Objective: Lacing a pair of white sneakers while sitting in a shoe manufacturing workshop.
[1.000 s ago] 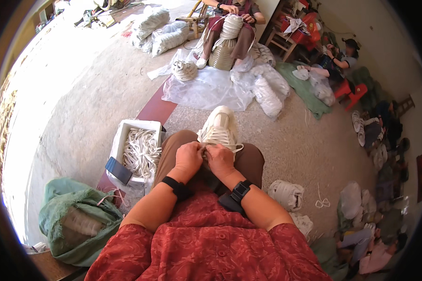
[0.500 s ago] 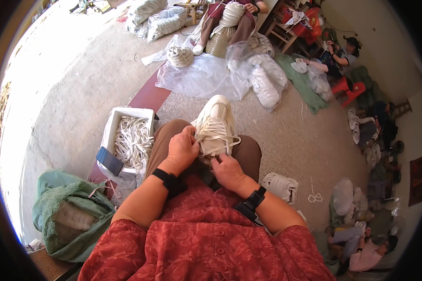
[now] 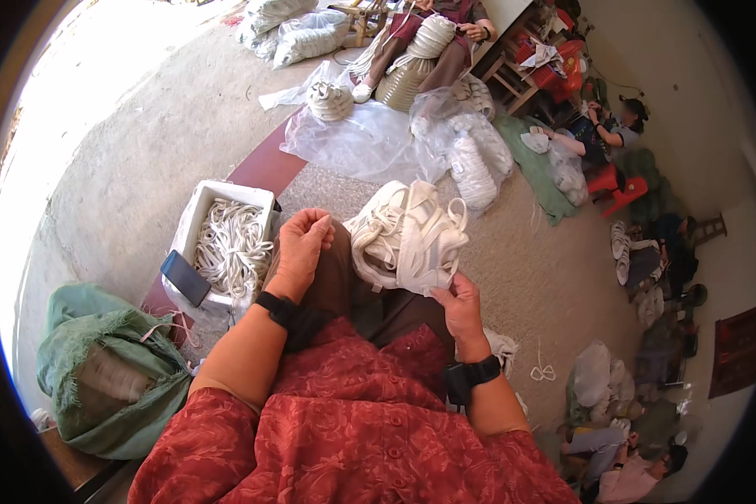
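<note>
Over my lap are what look like two cream sneaker uppers pressed side by side, the left one [image 3: 376, 231] with loose laces, the right one [image 3: 426, 244] turned on its side with a lace loop sticking out. My right hand [image 3: 462, 309] pinches the near lower edge of the right-hand sneaker upper between thumb and fingers. Apart from the shoes, above my left knee, my left hand [image 3: 301, 248] is raised with its fingers curled together; whether anything thin is in them does not show.
Left of my knee stands a white foam box [image 3: 185, 231] of white laces, a dark blue phone [image 3: 185, 278] on its rim. Nearer lies a green sack [image 3: 101, 370]. Ahead, clear plastic sheeting [image 3: 353, 143] and bagged shoe parts [image 3: 475, 172] cover floor before a seated co-worker [image 3: 445, 42].
My left hand has let go of the sneaker and drawn back to the left. My right hand has moved right, and the sneaker has tilted sideways against a second one.
</note>
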Demonstrator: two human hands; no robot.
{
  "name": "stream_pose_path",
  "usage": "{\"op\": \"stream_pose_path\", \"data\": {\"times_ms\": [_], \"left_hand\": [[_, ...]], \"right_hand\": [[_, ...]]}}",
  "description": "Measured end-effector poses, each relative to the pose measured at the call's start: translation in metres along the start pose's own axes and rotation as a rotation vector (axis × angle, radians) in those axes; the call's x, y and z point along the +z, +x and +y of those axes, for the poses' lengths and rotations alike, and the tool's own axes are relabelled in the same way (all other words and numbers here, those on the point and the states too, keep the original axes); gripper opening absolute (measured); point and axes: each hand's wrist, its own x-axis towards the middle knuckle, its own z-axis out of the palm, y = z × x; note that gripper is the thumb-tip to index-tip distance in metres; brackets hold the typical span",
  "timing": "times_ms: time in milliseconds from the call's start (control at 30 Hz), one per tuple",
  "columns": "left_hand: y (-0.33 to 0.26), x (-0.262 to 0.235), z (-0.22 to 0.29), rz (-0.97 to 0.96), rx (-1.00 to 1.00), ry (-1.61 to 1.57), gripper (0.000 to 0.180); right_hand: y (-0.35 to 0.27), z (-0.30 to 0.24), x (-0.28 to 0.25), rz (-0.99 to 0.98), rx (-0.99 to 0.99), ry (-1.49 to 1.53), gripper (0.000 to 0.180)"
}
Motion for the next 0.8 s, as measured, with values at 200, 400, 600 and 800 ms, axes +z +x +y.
{"op": "stream_pose_path", "data": {"times_ms": [200,400,600,800], "left_hand": [[-0.003,-0.005,-0.005,-0.043,-0.024,0.045,0.007],[-0.005,0.001,-0.008,-0.133,0.03,0.167,0.004],[-0.008,-0.003,-0.017,-0.21,0.142,0.384,0.005],[-0.017,0.036,-0.012,-0.556,0.645,1.035,0.007]], "right_hand": [[0.002,-0.01,0.019,-0.058,-0.136,-0.415,0.021],[0.016,0.024,0.069,-0.17,-0.272,-1.056,0.038],[0.025,0.013,0.045,-0.047,-0.342,-0.708,0.034],[-0.007,-0.009,-0.055,0.422,-0.136,0.423,0.051]]}}
